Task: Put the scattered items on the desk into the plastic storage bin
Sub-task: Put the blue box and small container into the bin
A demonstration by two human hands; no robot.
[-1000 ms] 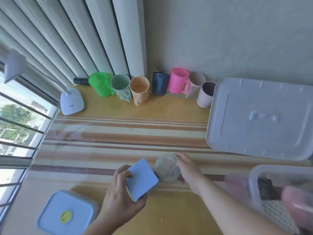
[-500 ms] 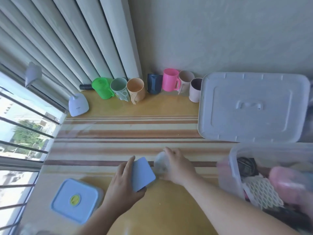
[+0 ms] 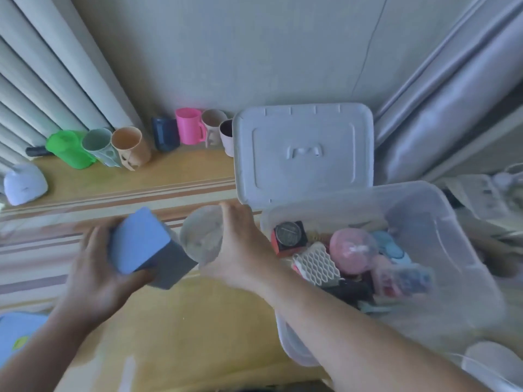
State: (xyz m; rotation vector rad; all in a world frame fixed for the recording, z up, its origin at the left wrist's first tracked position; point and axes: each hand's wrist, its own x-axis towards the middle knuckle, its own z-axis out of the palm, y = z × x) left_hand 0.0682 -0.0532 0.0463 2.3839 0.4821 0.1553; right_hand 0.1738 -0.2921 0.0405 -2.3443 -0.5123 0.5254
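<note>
Landmark: I am placing everything relative to the plastic storage bin (image 3: 418, 210), which is sitting open at the right of the desk (image 3: 175, 329), already part-filled.
Change: I am seeing both items off the desk now; half a second ago they were lower and further left of the bin, and my view is swinging toward it.
Meaning: I am judging this as the carry stage, with the drop into the bin coming next.
Left hand: my left hand (image 3: 96, 273) is holding the blue box (image 3: 141, 244) well left of the bin, fingers curled round its back, thumb under its lower edge.
Right hand: my right hand (image 3: 240, 250) is gripping the clear round container (image 3: 201, 236) just left of the bin's near wall, fingers wrapped over its far side.
Remaining: cups (image 3: 186, 128) are lining the wall beyond the bin, beside its lid (image 3: 302, 151).
</note>
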